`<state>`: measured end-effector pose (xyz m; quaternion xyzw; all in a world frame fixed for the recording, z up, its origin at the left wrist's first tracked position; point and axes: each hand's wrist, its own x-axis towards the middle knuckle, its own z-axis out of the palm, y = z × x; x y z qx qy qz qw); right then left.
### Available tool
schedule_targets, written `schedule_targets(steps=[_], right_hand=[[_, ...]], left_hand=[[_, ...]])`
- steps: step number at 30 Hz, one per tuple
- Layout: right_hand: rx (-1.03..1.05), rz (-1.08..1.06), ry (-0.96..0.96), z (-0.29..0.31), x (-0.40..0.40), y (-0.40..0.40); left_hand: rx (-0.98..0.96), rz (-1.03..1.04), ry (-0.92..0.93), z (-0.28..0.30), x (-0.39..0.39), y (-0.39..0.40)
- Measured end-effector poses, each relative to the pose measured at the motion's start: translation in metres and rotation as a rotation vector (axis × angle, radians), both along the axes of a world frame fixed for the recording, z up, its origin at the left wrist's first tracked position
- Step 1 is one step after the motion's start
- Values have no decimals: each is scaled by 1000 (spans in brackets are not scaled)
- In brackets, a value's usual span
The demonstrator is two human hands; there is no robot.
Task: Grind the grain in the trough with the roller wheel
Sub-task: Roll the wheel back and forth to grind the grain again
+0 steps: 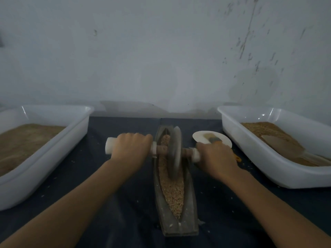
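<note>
A long grey boat-shaped trough (189, 208) lies on the dark table, running away from me. Tan grain (174, 192) fills its groove. A grey roller wheel (174, 153) stands upright in the groove toward the far half of the trough, on an axle with white handles. My left hand (131, 149) grips the left handle (109, 145). My right hand (215, 158) grips the right handle (196, 154), which it mostly hides.
A white tub (53, 144) of fine brown meal stands at the left. Another white tub (250, 153) at the right holds grain and a wooden scoop (283, 145). A small white dish (200, 136) with a brush (214, 138) sits behind my right hand. Crumbs dot the dark cloth.
</note>
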<state>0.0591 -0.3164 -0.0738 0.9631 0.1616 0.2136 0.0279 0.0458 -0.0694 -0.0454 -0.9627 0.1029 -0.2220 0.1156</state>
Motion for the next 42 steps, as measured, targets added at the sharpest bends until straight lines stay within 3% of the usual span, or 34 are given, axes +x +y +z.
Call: schedule_targets(steps=[3,6,13,18,24,27,32,38,42], right_hand=[[-80,71,-127,1,-54,-11],[-33,154,-196,-1,-80,-17],[-179,20,-230,10,-3,5],[-102,-52,-114,14,43,15],[-33,38,-167,1,-38,-7],[-26,127,-178,0,-77,-18],[-114,138,-264,11,-59,-8],[-125,-51,-198,12,36,12],[-93,-45,-163,11,33,12]], left_hand=[[41,-111,-60,-6,-49,12],[39,-232,-88,-6,-77,24],[-146,28,28,-19,-2,16],[-148,78,-1,-13,36,10],[-1,-125,-80,-8,-32,14],[-47,-303,-191,-10,-70,25],[-72,-48,29,-27,-48,30],[-185,66,9,-19,30,15],[-143,65,-18,-14,33,13]])
